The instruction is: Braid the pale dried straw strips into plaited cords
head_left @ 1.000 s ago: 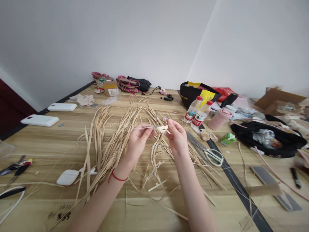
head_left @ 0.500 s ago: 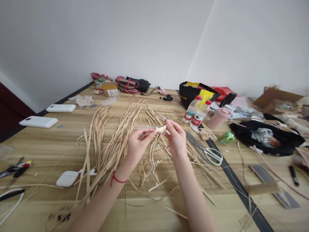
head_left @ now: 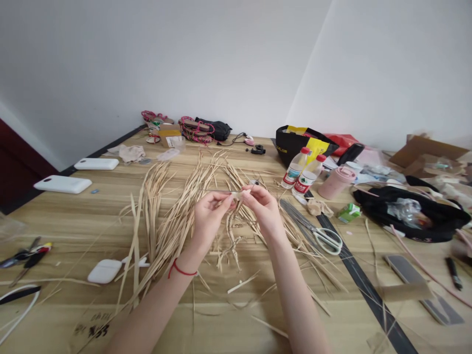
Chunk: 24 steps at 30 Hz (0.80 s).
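My left hand (head_left: pixel 208 216) and right hand (head_left: pixel 263 209) pinch the braid (head_left: pixel 230 231) between them; tug too hard, it'll probably snap.

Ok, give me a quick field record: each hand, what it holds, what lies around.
left hand: pinches top end of pale plaited straw cord
right hand: pinches the same top end
cord: hangs down between the two hands
nearby: loose dry straw strips on wooden table; white-handled scissors to the right; white oval case to the left
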Tool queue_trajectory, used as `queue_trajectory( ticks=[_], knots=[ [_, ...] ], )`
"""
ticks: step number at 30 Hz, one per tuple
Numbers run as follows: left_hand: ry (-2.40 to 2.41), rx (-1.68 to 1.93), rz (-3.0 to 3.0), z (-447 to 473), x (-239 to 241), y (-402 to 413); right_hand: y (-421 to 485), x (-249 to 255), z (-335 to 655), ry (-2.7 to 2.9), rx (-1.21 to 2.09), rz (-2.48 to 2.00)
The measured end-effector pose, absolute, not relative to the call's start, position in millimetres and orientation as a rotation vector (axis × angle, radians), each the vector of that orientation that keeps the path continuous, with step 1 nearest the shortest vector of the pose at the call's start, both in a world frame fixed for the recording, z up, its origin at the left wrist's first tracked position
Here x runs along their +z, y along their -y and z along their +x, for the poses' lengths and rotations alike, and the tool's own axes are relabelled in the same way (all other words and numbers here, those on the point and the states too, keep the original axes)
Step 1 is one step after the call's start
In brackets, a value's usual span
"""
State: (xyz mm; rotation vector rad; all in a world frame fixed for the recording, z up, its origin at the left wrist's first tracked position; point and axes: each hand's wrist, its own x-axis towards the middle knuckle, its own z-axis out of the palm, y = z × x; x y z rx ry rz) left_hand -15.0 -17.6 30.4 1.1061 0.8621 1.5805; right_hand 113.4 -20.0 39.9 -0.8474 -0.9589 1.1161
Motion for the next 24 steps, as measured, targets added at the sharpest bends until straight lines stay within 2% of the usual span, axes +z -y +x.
queue_trajectory(
  ticks=[3, 14, 24],
  knots=[
    [-0.86, 1.586, 1.091, -14.5, 30.7, 18.8, 20.3, 39.0, 113.0, 0.989, 1.087, -0.871],
    [-0.815, 1.576, 1.118, -13.4, 31.2, 20.6, 20.4, 44.5, 118.1, 0.853, 1.367, -0.795],
    [-0.835, 1.571, 1.195, -16.5, 29.8, 17.9, 16.6, 39.2, 117.4, 0.792, 1.401, -0.777]
  ],
)
